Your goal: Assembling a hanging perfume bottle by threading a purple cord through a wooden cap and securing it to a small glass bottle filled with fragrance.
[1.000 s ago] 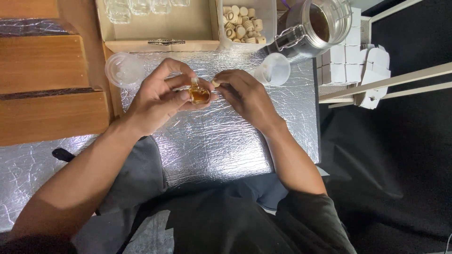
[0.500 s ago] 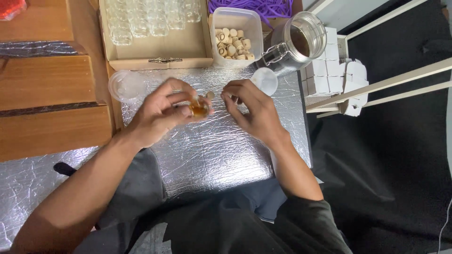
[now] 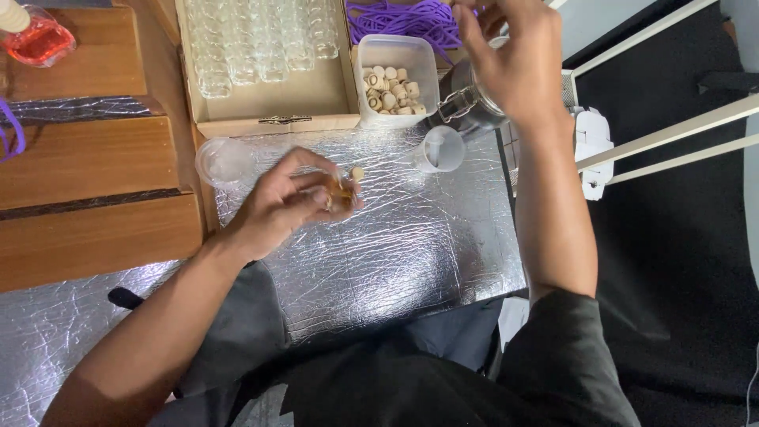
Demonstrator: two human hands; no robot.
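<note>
My left hand (image 3: 288,202) holds a tiny glass bottle (image 3: 341,194) of amber liquid over the foil-covered table (image 3: 395,253); a pale cork (image 3: 357,172) sits at its top. My right hand (image 3: 514,55) is lifted to the far edge, above a metal clasp jar (image 3: 466,111) and beside a heap of purple cords (image 3: 403,20). Its fingers are spread and I see nothing in them. A clear tub of corks (image 3: 393,83) stands between the two hands.
A cardboard box (image 3: 277,103) of several empty small glass bottles sits at the back. A small white cup (image 3: 441,149) and a clear round lid (image 3: 224,160) lie on the foil. Wooden steps (image 3: 87,158) and a bottle of red liquid (image 3: 32,35) are left; a white frame (image 3: 672,130) right.
My right hand has let go of the little bottle and risen to the back, over the metal jar. The left hand keeps the bottle, now corked. The camera has tilted.
</note>
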